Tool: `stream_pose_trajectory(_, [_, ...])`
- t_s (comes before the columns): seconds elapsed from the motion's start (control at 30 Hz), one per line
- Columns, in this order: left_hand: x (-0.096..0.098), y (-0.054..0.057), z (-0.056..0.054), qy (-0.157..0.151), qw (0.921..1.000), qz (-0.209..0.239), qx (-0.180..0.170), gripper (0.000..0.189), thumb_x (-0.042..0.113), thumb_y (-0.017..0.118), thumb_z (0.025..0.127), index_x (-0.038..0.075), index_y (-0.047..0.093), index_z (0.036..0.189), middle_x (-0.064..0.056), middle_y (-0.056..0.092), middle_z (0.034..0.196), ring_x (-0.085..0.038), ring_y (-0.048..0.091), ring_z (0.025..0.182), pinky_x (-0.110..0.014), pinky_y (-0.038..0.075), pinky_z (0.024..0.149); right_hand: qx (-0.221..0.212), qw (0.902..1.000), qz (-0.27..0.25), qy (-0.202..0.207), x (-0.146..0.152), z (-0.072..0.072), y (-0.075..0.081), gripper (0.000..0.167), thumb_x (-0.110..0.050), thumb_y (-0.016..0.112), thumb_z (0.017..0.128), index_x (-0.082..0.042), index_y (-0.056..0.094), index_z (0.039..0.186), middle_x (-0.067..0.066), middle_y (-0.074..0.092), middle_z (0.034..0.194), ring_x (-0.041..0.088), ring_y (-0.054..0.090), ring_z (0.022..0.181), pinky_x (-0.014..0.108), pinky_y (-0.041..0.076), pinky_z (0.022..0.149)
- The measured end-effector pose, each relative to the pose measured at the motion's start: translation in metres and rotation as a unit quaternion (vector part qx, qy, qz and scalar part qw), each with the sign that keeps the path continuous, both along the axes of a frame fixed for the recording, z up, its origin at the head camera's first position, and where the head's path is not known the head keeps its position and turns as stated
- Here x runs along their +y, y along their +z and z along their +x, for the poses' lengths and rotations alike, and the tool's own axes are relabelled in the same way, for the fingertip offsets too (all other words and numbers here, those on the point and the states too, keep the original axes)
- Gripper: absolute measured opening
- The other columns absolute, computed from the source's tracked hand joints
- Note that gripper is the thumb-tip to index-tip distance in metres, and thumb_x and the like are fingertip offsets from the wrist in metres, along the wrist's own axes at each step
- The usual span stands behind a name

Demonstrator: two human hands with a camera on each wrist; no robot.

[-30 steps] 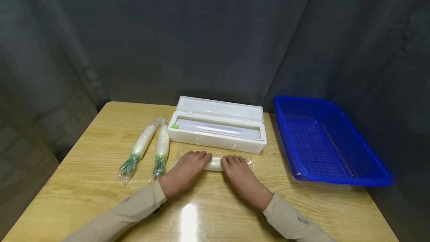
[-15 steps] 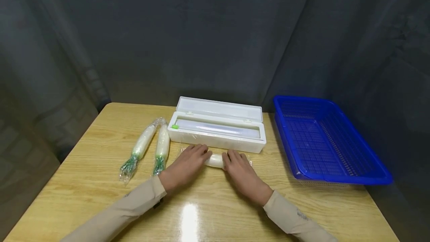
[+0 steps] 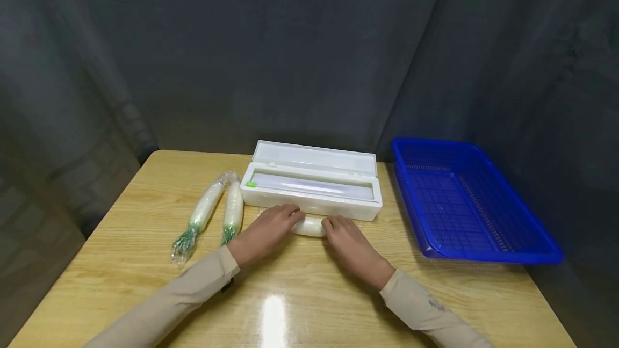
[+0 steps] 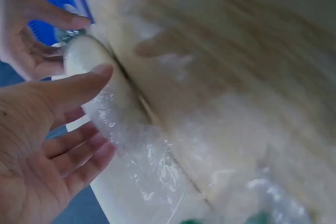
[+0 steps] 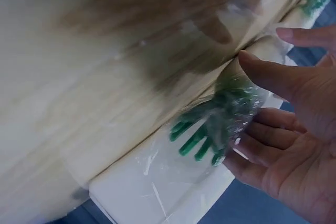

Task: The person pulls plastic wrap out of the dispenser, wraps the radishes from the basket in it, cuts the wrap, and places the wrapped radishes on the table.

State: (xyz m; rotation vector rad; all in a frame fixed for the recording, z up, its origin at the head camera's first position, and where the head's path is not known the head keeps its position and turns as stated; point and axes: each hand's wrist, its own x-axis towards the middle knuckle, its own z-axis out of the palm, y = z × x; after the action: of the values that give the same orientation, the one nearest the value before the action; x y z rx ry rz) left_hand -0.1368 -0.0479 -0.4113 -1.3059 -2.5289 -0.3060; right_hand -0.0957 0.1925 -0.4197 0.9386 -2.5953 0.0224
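A white radish [image 3: 309,226] in clear plastic film lies crosswise on the table, just in front of the cling-film box. My left hand [image 3: 271,230] holds its left part, thumb on one side and fingers on the other. Near the other end my right hand [image 3: 353,243] holds it the same way. In the right wrist view, the green leaf stubs [image 5: 212,121] show through bunched film beside my right fingers. Loose wrap [image 4: 157,174] spreads past the radish end in the left wrist view. Both hands cover the radish ends in the head view.
The white cling-film box [image 3: 309,205] stands with its lid raised, a roll inside and a green slider [image 3: 251,183] at its left. Two wrapped radishes, one farther left [image 3: 205,208] and one nearer [image 3: 234,208], lie left of it. A blue basket [image 3: 420,230] is at right.
Both hands have moved slightly away from me with the radish, closer to the box. The film that stuck out at the radish's ends shows less now. Box, basket and other radishes stay put.
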Motion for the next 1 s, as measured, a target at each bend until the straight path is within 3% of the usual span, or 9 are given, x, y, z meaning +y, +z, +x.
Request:
stream_pose_trajectory(0.2, [0.007, -0.003, -0.004, 0.009, 0.9986, -0.028, 0.044, 0.033, -0.01, 0.073, 0.086, 0.005, 0.068, 0.114, -0.009, 0.068, 0.114, -0.024, 0.066, 0.106, -0.036, 0.06, 0.083, 0.015, 0.9987, 0.048, 0.0, -0.001, -0.006, 0.0, 0.034, 0.001, 0.084, 0.083, -0.002, 0.057, 0.105, 0.009, 0.065, 0.093, 0.023, 0.063, 0.083, 0.034, 0.053, 0.071])
stream_pose_trajectory(0.33, [0.009, -0.003, -0.007, 0.01, 0.9986, -0.036, 0.038, 0.03, -0.007, 0.075, 0.086, 0.005, 0.069, 0.114, -0.008, 0.069, 0.113, -0.024, 0.067, 0.105, -0.036, 0.06, 0.084, 0.027, 0.9973, 0.069, 0.004, 0.0, -0.01, 0.001, 0.039, 0.01, 0.081, 0.077, 0.0, 0.06, 0.107, 0.01, 0.065, 0.094, 0.024, 0.064, 0.083, 0.035, 0.055, 0.071])
stream_pose_trajectory(0.63, [0.008, 0.0, -0.019, -0.015, 0.9998, -0.007, -0.006, 0.031, 0.001, 0.082, 0.086, 0.001, 0.072, 0.115, -0.011, 0.072, 0.115, -0.027, 0.07, 0.106, -0.039, 0.059, 0.091, -0.002, 0.9998, -0.011, 0.013, 0.003, -0.013, 0.005, 0.032, -0.01, 0.086, 0.088, 0.001, 0.063, 0.108, 0.013, 0.059, 0.107, 0.028, 0.06, 0.101, 0.04, 0.055, 0.085])
stream_pose_trajectory(0.8, [0.007, -0.002, -0.021, -0.018, 0.9998, -0.007, 0.01, 0.031, 0.003, 0.083, 0.086, 0.001, 0.071, 0.115, -0.012, 0.072, 0.116, -0.029, 0.07, 0.109, -0.039, 0.059, 0.093, -0.017, 0.9995, -0.022, 0.012, 0.001, -0.014, 0.008, 0.036, -0.015, 0.088, 0.086, -0.001, 0.063, 0.109, 0.013, 0.057, 0.111, 0.029, 0.058, 0.104, 0.043, 0.053, 0.084])
stream_pose_trajectory(1.0, [0.0, -0.008, -0.016, -0.011, 0.9995, -0.004, 0.028, 0.035, 0.007, 0.08, 0.092, 0.001, 0.069, 0.125, -0.013, 0.07, 0.121, -0.028, 0.069, 0.112, -0.04, 0.058, 0.095, -0.031, 0.9989, -0.03, 0.02, -0.004, -0.016, 0.012, 0.033, -0.014, 0.084, 0.091, -0.005, 0.062, 0.114, 0.012, 0.06, 0.11, 0.031, 0.062, 0.106, 0.045, 0.056, 0.083])
